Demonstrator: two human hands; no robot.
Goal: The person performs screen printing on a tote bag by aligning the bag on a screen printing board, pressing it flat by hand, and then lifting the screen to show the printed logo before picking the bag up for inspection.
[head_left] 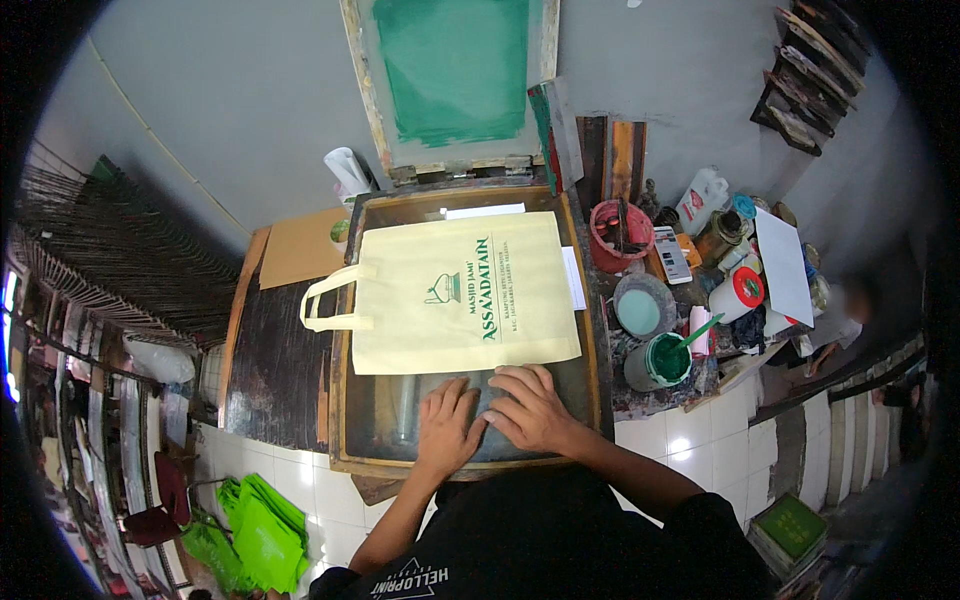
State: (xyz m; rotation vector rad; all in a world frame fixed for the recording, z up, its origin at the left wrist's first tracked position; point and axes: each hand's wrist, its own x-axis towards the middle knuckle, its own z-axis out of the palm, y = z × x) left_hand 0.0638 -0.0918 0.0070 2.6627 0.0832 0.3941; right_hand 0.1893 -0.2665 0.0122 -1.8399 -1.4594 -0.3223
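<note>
A cream cloth tote bag (410,300) with green printing lies flat on a wood-framed board (340,420). Its handles point left, over the board's edge. My left hand (447,422) rests on the board's dark surface just below the bag's near edge, fingers stretched out and holding nothing. Beside it, my right hand (532,408) has its fingers laid at the bag's near edge, slightly bent. It seems to touch the edge, and nothing shows in its grip. The two thumbs come close together.
Behind the board, a screen-printing frame (455,70) with a green mesh stands raised. To the right are a green paint tub (655,362), a red bucket (622,232), a phone (672,255) and bottles. A drying rack (120,250) stands left; bright green bags (265,530) lie below.
</note>
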